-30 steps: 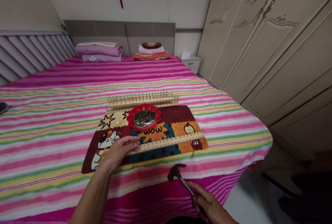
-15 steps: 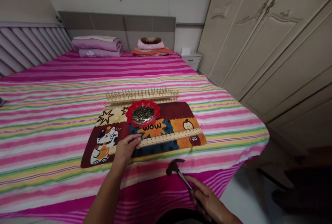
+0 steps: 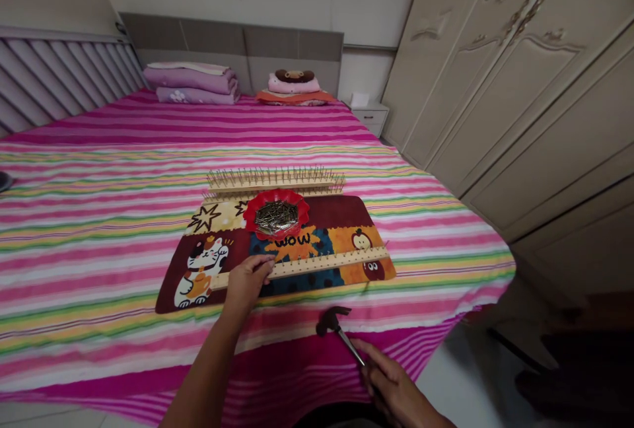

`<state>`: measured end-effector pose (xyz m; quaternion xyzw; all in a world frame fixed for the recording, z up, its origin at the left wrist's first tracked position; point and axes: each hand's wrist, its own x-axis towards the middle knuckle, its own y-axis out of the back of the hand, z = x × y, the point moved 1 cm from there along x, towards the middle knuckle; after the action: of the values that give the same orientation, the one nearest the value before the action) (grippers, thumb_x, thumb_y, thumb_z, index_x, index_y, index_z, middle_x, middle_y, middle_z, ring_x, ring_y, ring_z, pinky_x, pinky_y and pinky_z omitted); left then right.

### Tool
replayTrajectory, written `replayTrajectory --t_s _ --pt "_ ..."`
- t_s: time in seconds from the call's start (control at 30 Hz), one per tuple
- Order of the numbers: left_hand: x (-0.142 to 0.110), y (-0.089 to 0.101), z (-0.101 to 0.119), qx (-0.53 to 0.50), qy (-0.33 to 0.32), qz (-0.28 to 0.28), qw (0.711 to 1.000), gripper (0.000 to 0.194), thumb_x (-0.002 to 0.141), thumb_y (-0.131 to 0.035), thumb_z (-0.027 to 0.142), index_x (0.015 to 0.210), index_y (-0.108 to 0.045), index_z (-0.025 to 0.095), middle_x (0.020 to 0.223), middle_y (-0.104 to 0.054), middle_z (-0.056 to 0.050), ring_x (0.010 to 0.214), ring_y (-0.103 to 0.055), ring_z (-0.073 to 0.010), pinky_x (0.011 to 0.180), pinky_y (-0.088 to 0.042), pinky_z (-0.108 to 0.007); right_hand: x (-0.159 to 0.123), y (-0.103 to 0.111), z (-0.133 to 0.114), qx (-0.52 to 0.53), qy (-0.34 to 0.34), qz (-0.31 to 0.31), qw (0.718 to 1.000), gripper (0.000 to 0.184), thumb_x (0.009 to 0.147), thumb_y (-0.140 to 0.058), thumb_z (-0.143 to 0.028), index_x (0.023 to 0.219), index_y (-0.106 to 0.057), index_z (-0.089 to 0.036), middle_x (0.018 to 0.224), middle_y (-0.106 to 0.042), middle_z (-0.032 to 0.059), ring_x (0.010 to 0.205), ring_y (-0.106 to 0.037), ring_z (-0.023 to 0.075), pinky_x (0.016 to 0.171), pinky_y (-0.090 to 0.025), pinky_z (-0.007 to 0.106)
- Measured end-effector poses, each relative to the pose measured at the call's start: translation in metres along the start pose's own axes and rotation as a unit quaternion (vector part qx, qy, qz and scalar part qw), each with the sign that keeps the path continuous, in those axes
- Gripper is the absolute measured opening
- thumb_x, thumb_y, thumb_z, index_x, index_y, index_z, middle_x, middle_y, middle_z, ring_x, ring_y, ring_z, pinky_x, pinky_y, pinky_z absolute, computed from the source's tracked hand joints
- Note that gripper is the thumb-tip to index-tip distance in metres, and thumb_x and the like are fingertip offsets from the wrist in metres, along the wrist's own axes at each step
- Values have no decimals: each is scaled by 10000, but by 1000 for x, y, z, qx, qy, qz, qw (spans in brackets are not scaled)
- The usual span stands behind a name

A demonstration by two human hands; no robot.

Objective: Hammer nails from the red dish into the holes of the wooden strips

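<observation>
A long wooden strip [image 3: 327,263] studded with small nails lies across a colourful cartoon mat [image 3: 277,249] on the striped bed. My left hand [image 3: 246,284] rests on the strip's left part, fingers curled on it. My right hand [image 3: 391,385] grips the handle of a hammer [image 3: 337,327] whose dark head lies on the bedspread near the front edge. A red scalloped dish [image 3: 276,214] full of loose nails sits on the mat's far side. Behind it lie two more wooden strips [image 3: 275,180] with upright nails.
The pink striped bedspread [image 3: 99,216] covers a large bed. Folded bedding [image 3: 193,81] and a pillow stack with a plush toy [image 3: 293,88] lie at the headboard. A cream wardrobe [image 3: 520,71] stands on the right, a small nightstand [image 3: 369,114] beside it. Dark floor shows at lower right.
My left hand has slid a little right along the strip. The view has shifted slightly; the hammer and my right hand sit about where they were.
</observation>
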<state>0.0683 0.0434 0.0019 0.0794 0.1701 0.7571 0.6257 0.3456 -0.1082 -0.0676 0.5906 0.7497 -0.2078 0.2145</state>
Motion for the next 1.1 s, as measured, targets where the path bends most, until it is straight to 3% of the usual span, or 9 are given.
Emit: replayTrajectory --t_s 0.2,0.3,0.43,0.53,0.63,0.77,0.87,1.03,1.1 --pt "-2 -1 6 94 -67 14 993 193 660 -586 368 736 -699 233 804 -717 -4 766 -631 -179 693 -483 -270 -27 -15 -43 -4 49 -41 998 592 825 -463 -471 1361 -434 -223 544 -396 -86 375 -270 63 376 -178 192" --pt "-4 -2 7 117 -54 26 991 174 670 -578 366 710 -677 228 722 -697 7 705 -617 -173 688 -469 -272 -30 -26 -79 -51 116 -51 991 560 862 -447 -424 1380 -411 -212 562 -424 -73 421 -332 83 415 -247 206" --pt "-6 -3 7 120 -74 33 989 150 671 -568 348 655 -652 224 710 -672 10 676 -594 -154 677 -451 -258 -15 -43 -123 -137 236 5 962 454 889 -420 -303 1329 -472 -206 575 -391 -69 489 -349 94 468 -293 218" --pt "-6 -3 5 123 -73 32 989 151 675 -557 341 643 -647 224 669 -644 17 626 -568 -140 639 -436 -248 1 -56 -146 -177 277 23 944 447 884 -395 -232 1322 -482 -206 556 -385 -70 467 -342 94 446 -306 210" --pt "-6 -3 4 124 -77 27 989 161 685 -553 349 651 -646 221 660 -630 18 612 -553 -136 620 -421 -245 15 -67 -161 -232 327 35 915 465 883 -382 -191 1338 -471 -215 582 -487 -48 469 -401 102 470 -376 219" --pt "-6 -3 3 136 -74 30 987 169 687 -551 345 600 -607 212 617 -583 24 583 -528 -127 588 -393 -239 26 -74 -168 -314 343 22 885 473 880 -388 -147 1342 -471 -202 937 -698 78 815 -635 193 759 -489 327" --pt "-6 -3 6 140 -72 28 987 183 684 -548 337 556 -566 206 584 -544 31 567 -512 -120 578 -385 -233 20 -72 -168 -296 343 3 891 485 888 -382 -137 1363 -445 -210 1112 -671 96 1040 -607 221 888 -456 356" --pt "-6 -2 6 118 -58 15 991 141 666 -542 318 635 -629 212 672 -622 8 638 -564 -140 606 -419 -240 -12 -54 -150 -238 252 -59 936 461 899 -386 -186 1343 -464 -281 862 -658 6 656 -566 135 656 -476 274" --pt "-5 0 2 105 -41 1 994 191 657 -560 361 719 -660 210 698 -636 0 637 -576 -152 585 -436 -249 -20 -40 -130 -213 213 -90 949 461 885 -419 -212 1331 -485 -308 878 -643 0 640 -529 131 637 -454 268"
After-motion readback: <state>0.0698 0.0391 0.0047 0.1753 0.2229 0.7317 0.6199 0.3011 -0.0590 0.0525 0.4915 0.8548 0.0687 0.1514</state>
